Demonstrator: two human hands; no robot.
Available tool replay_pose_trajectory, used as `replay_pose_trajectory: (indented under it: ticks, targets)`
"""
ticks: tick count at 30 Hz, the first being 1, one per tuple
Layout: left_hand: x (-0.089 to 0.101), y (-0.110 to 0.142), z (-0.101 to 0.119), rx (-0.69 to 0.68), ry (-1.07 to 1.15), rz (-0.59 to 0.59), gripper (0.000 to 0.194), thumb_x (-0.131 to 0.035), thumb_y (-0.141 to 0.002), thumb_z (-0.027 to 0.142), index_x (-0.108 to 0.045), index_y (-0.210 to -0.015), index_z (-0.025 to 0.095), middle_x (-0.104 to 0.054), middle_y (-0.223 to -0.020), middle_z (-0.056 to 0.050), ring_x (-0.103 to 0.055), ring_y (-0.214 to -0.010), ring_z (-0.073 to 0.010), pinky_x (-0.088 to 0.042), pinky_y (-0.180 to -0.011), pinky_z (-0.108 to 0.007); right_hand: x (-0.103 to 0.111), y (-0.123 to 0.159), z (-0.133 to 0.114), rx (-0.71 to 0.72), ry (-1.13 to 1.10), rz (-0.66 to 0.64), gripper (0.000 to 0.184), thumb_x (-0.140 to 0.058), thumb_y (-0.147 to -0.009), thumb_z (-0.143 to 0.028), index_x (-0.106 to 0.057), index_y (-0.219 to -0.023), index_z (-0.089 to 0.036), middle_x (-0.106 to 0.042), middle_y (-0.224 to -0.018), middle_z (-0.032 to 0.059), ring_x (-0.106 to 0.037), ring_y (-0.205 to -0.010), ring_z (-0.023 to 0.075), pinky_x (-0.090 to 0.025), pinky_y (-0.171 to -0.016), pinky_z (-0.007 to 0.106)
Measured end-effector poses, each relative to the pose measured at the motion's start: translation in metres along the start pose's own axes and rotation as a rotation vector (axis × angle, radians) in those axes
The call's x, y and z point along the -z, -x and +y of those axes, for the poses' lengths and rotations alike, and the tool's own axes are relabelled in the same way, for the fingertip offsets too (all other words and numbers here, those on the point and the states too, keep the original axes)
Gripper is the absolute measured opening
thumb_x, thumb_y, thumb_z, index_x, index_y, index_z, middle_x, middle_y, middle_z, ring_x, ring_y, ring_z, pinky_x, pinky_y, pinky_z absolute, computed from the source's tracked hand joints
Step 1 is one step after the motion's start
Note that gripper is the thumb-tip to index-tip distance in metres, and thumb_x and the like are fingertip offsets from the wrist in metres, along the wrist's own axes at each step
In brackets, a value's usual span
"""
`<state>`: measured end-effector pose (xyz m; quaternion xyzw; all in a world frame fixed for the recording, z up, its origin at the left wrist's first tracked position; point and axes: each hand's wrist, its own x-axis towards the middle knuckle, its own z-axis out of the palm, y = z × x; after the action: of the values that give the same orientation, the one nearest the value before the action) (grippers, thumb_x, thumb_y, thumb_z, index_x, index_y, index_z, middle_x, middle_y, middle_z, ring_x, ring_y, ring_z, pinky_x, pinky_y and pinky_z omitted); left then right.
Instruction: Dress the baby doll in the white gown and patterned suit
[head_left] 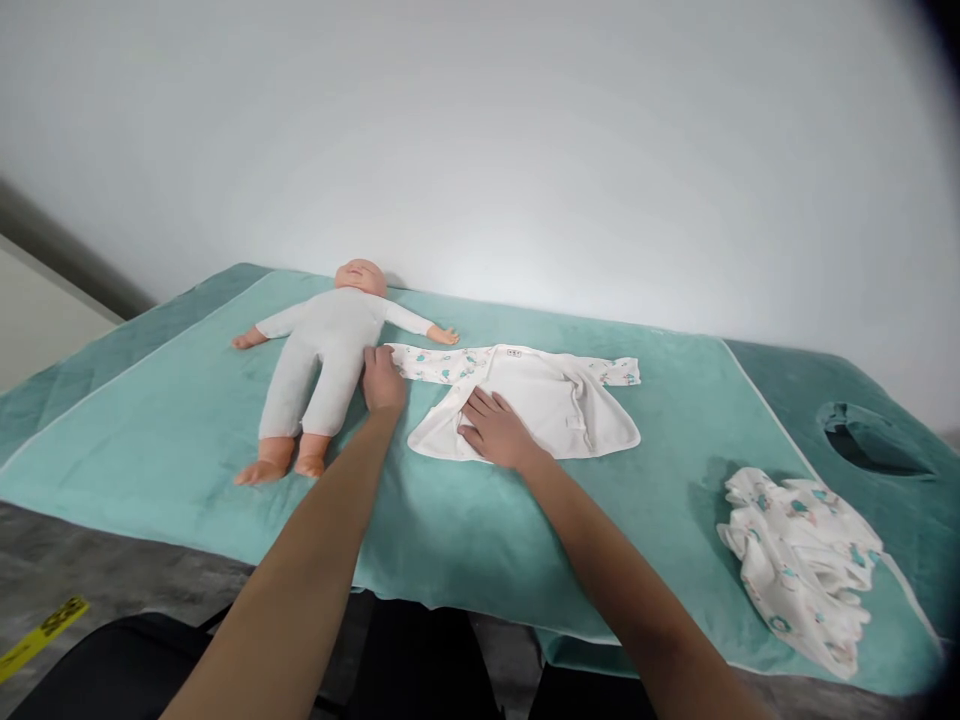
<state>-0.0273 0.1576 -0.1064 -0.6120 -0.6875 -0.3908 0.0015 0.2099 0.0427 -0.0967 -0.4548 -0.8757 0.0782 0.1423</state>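
Observation:
A baby doll [322,355] in a pale grey bodysuit lies on its back on the teal towel [180,420], head toward the wall. Beside it a white baby shirt [547,400] with a teal print is spread open, inside up. My left hand [383,381] rests between the doll's leg and the shirt's left sleeve, fingers curled at the sleeve end; whether it grips the cloth is unclear. My right hand [493,430] lies flat on the shirt's lower left panel, fingers stretched out.
A crumpled white printed garment [799,555] lies at the towel's right front. The darker teal table [877,440] has a face hole at the right. A pale wall stands close behind. A yellow tape strip [45,635] lies on the floor at the left.

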Motion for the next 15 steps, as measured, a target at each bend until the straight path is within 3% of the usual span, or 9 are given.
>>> replay_pose_trajectory:
  ticks: [7,12,15]
  targets:
    - [-0.002,-0.005,-0.001,-0.033,-0.019,0.013,0.031,-0.036,-0.095,0.011,-0.06,-0.113,0.017,-0.056,-0.122,-0.013,-0.06,-0.104,-0.0262,-0.051,-0.094,-0.044,0.004,0.014,-0.021,0.076,-0.043,-0.024,0.055,-0.033,-0.106,-0.044,-0.043,-0.15,-0.014,-0.04,-0.159,0.0106,-0.029,-0.152,0.0242,-0.026,-0.124,0.048]
    - [0.008,0.008,0.008,-0.039,-0.004,0.024,0.026,-0.041,-0.092,0.011,-0.06,-0.11,0.015,-0.055,-0.125,-0.015,-0.059,-0.112,-0.0275,-0.05,-0.099,-0.043,-0.004,0.04,-0.034,0.162,-0.082,-0.039,0.059,-0.035,-0.105,-0.048,-0.035,-0.156,-0.02,-0.034,-0.162,0.0062,-0.028,-0.152,0.0193,-0.026,-0.124,0.042]
    - [0.017,0.022,0.01,-0.033,-0.002,0.012,0.026,-0.043,-0.091,0.013,-0.059,-0.111,0.015,-0.054,-0.128,-0.017,-0.056,-0.12,-0.0287,-0.048,-0.103,-0.043,-0.009,0.062,-0.031,0.112,-0.07,0.002,0.059,-0.041,-0.103,-0.048,-0.032,-0.157,-0.026,-0.036,-0.162,0.005,-0.029,-0.152,0.0201,-0.025,-0.124,0.044]
